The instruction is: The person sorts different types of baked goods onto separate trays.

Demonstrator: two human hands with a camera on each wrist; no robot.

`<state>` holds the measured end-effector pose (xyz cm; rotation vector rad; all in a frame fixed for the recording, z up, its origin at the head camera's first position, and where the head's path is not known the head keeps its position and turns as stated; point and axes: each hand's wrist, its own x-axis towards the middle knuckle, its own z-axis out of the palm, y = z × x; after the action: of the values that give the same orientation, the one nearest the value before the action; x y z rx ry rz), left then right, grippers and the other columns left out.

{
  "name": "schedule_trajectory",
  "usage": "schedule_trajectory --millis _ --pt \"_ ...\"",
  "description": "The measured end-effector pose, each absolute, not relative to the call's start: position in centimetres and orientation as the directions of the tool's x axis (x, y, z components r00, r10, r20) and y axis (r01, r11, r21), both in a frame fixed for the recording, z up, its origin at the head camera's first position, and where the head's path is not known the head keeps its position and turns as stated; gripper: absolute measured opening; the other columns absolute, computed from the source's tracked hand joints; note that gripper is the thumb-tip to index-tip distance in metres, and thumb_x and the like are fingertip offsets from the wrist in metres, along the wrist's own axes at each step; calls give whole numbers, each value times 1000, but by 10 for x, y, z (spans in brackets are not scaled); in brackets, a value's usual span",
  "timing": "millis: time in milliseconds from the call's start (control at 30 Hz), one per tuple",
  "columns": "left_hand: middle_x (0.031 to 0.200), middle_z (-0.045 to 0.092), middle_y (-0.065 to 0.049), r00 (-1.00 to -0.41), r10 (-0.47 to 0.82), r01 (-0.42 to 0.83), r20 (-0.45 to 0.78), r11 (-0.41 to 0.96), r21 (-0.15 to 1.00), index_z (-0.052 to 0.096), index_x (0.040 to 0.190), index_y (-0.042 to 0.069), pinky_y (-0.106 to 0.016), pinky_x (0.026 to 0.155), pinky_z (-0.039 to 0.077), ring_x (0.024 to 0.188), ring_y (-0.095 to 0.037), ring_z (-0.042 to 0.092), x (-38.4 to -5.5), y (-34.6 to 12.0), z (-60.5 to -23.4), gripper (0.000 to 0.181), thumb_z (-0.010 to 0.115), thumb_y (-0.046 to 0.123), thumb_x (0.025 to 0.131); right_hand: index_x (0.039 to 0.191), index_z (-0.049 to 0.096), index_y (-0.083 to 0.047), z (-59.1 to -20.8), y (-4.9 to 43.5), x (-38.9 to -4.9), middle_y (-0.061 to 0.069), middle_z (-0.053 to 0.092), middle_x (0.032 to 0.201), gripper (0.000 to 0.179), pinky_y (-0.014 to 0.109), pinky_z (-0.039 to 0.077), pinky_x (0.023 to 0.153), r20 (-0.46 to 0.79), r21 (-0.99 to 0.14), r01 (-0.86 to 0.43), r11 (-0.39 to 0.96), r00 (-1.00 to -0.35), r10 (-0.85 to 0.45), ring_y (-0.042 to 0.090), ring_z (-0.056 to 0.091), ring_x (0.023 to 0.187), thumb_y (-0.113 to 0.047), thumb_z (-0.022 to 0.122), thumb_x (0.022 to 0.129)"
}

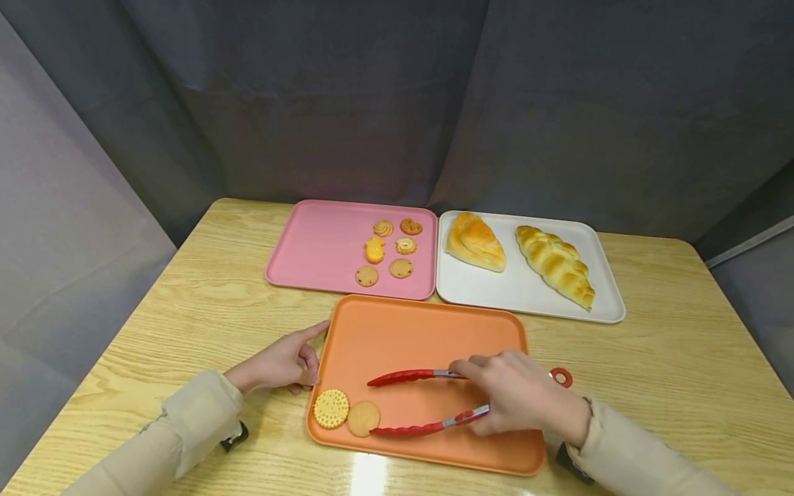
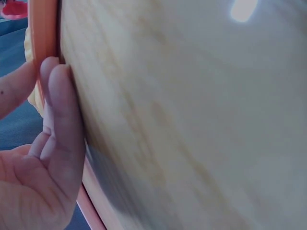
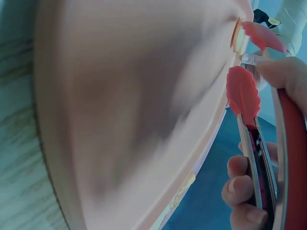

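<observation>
In the head view my right hand (image 1: 517,393) grips a pair of red-tipped metal tongs (image 1: 412,430) over the orange tray (image 1: 428,331). The two tong arms are spread wide. The nearer red tip overlaps the right edge of a plain round cookie (image 1: 362,418); whether they touch I cannot tell. Left of it lies a yellow round cracker (image 1: 331,408) with a scalloped edge. At the tray's left side my left hand (image 1: 288,362) holds the rim, index finger stretched along it. The left wrist view shows thumb and fingers (image 2: 60,96) at that rim.
Behind, a pink tray (image 1: 322,241) bears several small cookies (image 1: 375,250). Beside it a white tray (image 1: 490,293) carries a bread wedge (image 1: 476,241) and a braided loaf (image 1: 555,265). All stand on a wooden table (image 1: 657,358) with a dark curtain (image 1: 335,103) behind.
</observation>
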<state>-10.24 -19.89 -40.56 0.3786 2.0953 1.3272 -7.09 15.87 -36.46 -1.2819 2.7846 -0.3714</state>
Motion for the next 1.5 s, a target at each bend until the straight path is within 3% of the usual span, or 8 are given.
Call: schedule_trajectory --millis 667,967,1500 --pt "70 54 -12 -766 539 -94 -351 447 890 7 146 5 -31 45 46 54 -18 52 -101 -199 -405 89 56 -14 75 100 63 -17 -364 151 -73 -12 50 67 47 18 26 43 66 -223 -790 571 -596 -800 0 29 46 -35 78 60" --pt "69 54 -11 -767 539 -91 -350 447 890 7 146 5 -31 45 46 53 -18 51 -101 -199 -405 88 55 -15 75 100 63 -15 -361 154 -74 -12 47 66 46 17 26 41 77 -245 -775 582 -614 -785 1 28 45 -35 77 61" --pt "67 54 -11 -766 537 -98 -353 446 890 6 146 5 -29 44 44 52 -18 50 -101 -198 -405 88 53 -17 75 105 63 -13 -355 161 -85 -7 60 78 52 17 32 43 59 -251 -722 645 -677 -734 3 34 48 -36 78 61"
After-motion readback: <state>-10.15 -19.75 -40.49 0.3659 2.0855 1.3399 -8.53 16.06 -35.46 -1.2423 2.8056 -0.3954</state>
